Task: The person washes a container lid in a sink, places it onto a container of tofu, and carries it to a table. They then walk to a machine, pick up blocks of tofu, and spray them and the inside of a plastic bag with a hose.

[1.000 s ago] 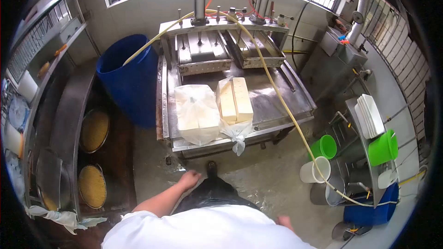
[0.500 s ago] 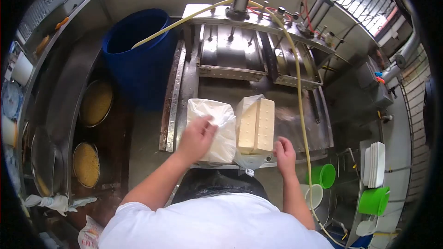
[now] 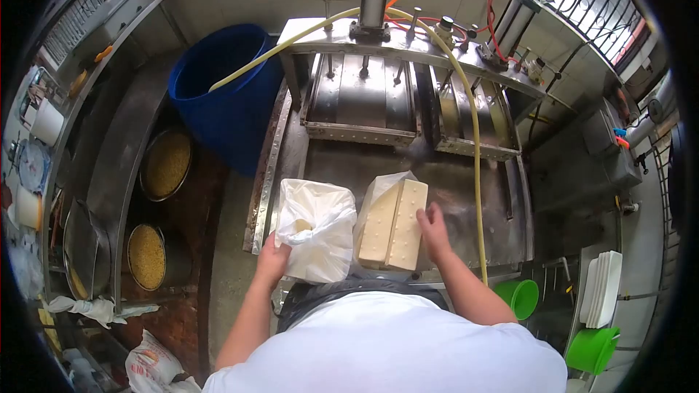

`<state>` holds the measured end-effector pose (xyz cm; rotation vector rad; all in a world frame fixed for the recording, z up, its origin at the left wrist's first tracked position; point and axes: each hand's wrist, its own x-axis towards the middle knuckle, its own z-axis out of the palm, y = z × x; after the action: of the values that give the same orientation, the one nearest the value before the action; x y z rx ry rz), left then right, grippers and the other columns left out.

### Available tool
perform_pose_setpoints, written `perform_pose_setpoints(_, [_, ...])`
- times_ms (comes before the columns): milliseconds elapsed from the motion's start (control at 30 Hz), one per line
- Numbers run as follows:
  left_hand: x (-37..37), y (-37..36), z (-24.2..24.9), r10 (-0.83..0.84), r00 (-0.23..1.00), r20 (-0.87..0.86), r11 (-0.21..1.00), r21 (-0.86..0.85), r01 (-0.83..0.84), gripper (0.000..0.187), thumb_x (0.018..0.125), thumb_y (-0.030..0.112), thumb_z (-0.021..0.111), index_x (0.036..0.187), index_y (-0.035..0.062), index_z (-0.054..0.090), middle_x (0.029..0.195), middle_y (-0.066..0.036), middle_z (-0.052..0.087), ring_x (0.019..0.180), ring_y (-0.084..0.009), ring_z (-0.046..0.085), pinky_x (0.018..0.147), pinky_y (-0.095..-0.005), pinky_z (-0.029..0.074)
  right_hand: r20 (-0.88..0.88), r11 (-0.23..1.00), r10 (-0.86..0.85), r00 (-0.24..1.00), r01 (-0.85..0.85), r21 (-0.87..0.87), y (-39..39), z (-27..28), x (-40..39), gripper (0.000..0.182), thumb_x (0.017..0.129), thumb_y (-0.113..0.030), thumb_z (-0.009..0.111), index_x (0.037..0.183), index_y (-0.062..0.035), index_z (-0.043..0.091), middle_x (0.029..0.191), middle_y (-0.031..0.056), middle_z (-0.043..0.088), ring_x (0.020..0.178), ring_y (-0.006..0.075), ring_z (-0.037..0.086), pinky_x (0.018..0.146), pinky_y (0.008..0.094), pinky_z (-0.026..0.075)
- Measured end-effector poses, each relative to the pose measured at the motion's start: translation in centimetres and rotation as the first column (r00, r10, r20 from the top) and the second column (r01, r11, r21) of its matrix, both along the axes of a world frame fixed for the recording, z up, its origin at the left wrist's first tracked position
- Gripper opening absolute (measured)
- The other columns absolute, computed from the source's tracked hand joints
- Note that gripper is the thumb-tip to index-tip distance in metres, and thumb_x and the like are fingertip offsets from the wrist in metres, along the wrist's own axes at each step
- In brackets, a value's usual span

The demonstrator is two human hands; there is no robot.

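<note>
One bag (image 3: 315,231) touching left hand (image 3: 272,259); two blocks (image 3: 405,224) beside right hand (image 3: 435,234).

The left forearm (image 3: 248,311) extended forward, with the left hand (image 3: 272,257) partly curled. The right forearm (image 3: 470,285) angled forward and inward; the right hand (image 3: 435,236) was partly spread, its fingertips directed forward.

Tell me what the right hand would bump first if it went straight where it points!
Probably the rightmost cream, bumpy, tofu-like oblong block: the right hand is right beside it, maybe already touching.
</note>
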<state>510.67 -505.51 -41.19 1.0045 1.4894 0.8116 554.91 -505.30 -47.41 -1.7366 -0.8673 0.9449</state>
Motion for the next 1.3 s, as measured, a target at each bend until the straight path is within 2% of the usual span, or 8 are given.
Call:
perform_pose_setpoints(100, [0.5,0.0,1.0,0.026,0.999,-0.022,1.000,-0.004,-0.026,0.052,0.103,0.021,0.063,0.151,0.0029,0.054,0.129,-0.011,0.072,0.114,-0.0201,0.067,0.100,-0.0349,0.052,-0.446,0.992,0.115,0.887,-0.083,0.090,-0.6,1.9,-2.9,0.062,0.105,-0.030,0.067,0.156,-0.0076,0.040,0.139,0.0135,0.061,0.123,0.0238,0.060,0.107,0.0409,0.049])
perform_pose_setpoints(200, [0.1,-0.4,-0.8,0.075,0.994,0.077,0.997,-0.030,-0.073,0.045,0.105,0.021,0.063,0.146,0.0021,0.058,0.135,-0.009,0.069,0.121,-0.0183,0.064,0.103,-0.0331,0.049,-0.512,0.990,0.141,0.847,-0.116,0.080,0.2,2.4,-3.8,0.055,0.106,-0.027,0.066,0.152,-0.0116,0.042,0.134,0.0106,0.062,0.119,0.0210,0.060,0.104,0.0397,0.051])
perform_pose_setpoints(433, [-0.3,0.0,-1.0,0.123,0.992,-0.002,0.990,-0.068,-0.123,0.045,0.105,0.025,0.066,0.143,0.0023,0.061,0.132,-0.008,0.071,0.119,-0.0176,0.064,0.101,-0.0330,0.049,-0.352,0.967,0.208,0.913,-0.245,-0.065,4.0,1.2,-2.2,0.063,0.104,-0.039,0.068,0.149,0.0028,0.051,0.133,0.0151,0.068,0.117,0.0213,0.064,0.102,0.0366,0.051])
perform_pose_setpoints(533, [-0.2,0.0,-1.2,0.114,0.993,-0.037,0.991,-0.060,-0.116,0.043,0.105,0.026,0.066,0.142,0.0031,0.062,0.131,-0.008,0.071,0.118,-0.0171,0.064,0.100,-0.0335,0.050,0.288,0.983,0.090,0.953,-0.131,0.125,10.5,5.5,2.8,0.061,0.099,-0.034,0.073,0.141,0.0068,0.056,0.133,0.0238,0.066,0.122,0.0336,0.064,0.104,0.0454,0.051])
perform_pose_setpoints(667, [0.1,-0.1,-0.7,0.098,0.993,-0.064,0.995,-0.020,-0.100,0.043,0.105,0.025,0.064,0.143,0.0046,0.062,0.128,-0.009,0.073,0.114,-0.0180,0.066,0.098,-0.0342,0.052,0.779,0.876,-0.439,0.447,0.021,0.482,23.5,12.2,13.6,0.065,0.099,-0.034,0.068,0.146,0.0082,0.051,0.146,0.0309,0.055,0.137,0.0490,0.051,0.118,0.0534,0.040])
perform_pose_setpoints(867, [-0.4,-0.8,-1.8,0.133,0.990,-0.057,0.991,0.011,-0.132,0.051,0.104,0.034,0.067,0.145,0.0051,0.061,0.125,-0.012,0.075,0.110,-0.0202,0.069,0.096,-0.0362,0.054,0.686,0.998,0.023,0.727,-0.059,0.029,32.5,13.4,19.0,0.047,0.103,-0.044,0.057,0.127,-0.0055,0.069,0.121,0.0308,0.071,0.118,0.0498,0.066,0.101,0.0561,0.050])
perform_pose_setpoints(967, [0.5,-1.0,3.1,0.106,0.977,-0.184,0.993,-0.037,-0.115,0.055,0.104,0.039,0.066,0.147,0.0062,0.060,0.124,-0.014,0.076,0.108,-0.0225,0.072,0.095,-0.0382,0.055,0.764,0.970,-0.189,0.616,-0.004,0.243,33.8,14.4,21.4,0.034,0.107,-0.037,0.055,0.113,-0.0086,0.073,0.111,0.0259,0.074,0.103,0.0442,0.071,0.086,0.0550,0.053])
perform_pose_setpoints(1300, [-0.2,0.8,1.4,-0.087,0.953,-0.289,0.996,-0.046,0.077,0.063,0.105,0.047,0.058,0.154,0.0080,0.053,0.142,-0.023,0.066,0.131,-0.0358,0.065,0.109,-0.0433,0.049,0.756,0.860,-0.458,0.467,0.018,0.509,38.1,45.6,19.1,0.044,0.104,-0.044,0.058,0.108,-0.0037,0.074,0.095,0.0278,0.074,0.098,0.0491,0.072,0.083,0.0566,0.054])
